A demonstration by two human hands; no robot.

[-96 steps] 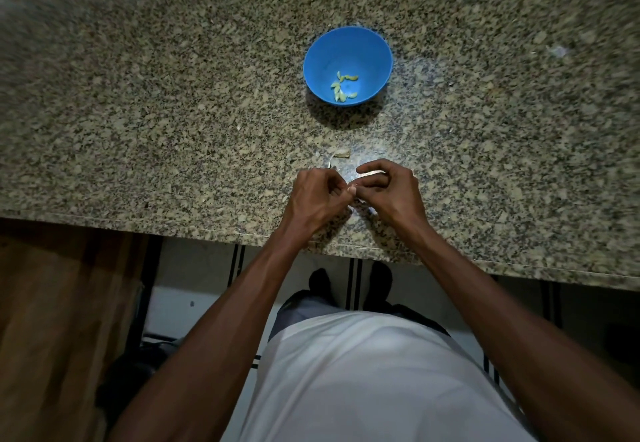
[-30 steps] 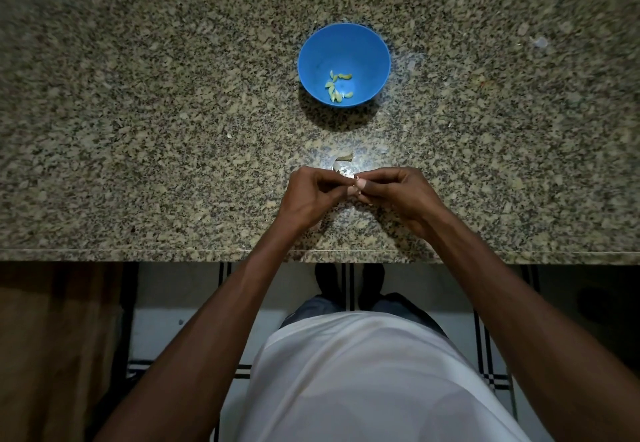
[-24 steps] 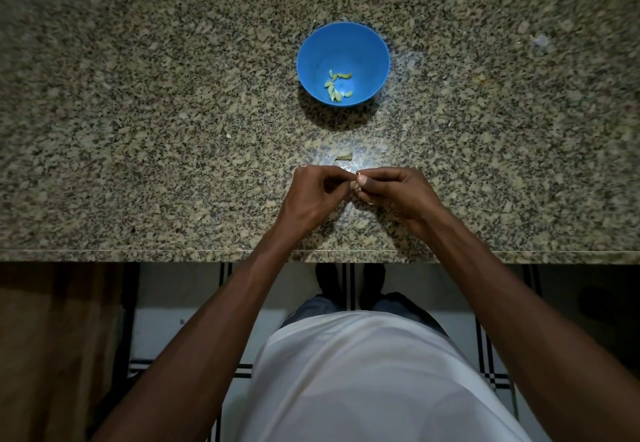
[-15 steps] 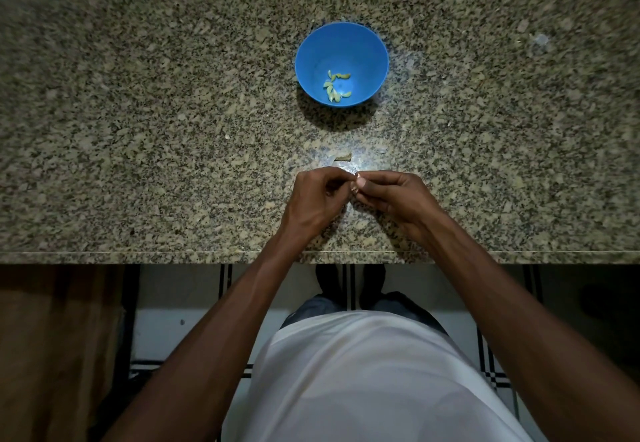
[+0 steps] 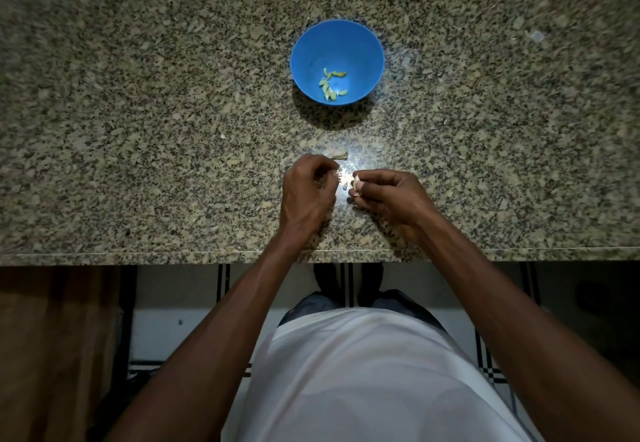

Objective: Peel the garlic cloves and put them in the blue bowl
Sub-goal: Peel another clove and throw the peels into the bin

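I see right hand [image 5: 388, 196] fingers curled, pinching garlic clove [image 5: 356, 183] at frame centre. Left hand [image 5: 308, 189] curled; held skin unclear. Clove light, firm, slippery; I'd grip ends. Blue bowl [image 5: 304, 61] above.

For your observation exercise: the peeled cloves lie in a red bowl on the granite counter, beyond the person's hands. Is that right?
Not quite. The head view shows the bowl is blue, not red. The peeled cloves do lie in it, on the granite counter, beyond the hands.

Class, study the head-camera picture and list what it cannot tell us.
- Whether the garlic clove is fully peeled: head view, right hand fingers cover it.
- What the left hand pinches: too small, curled fingers hide it.
- Clove count in the blue plastic bowl: overlapping.
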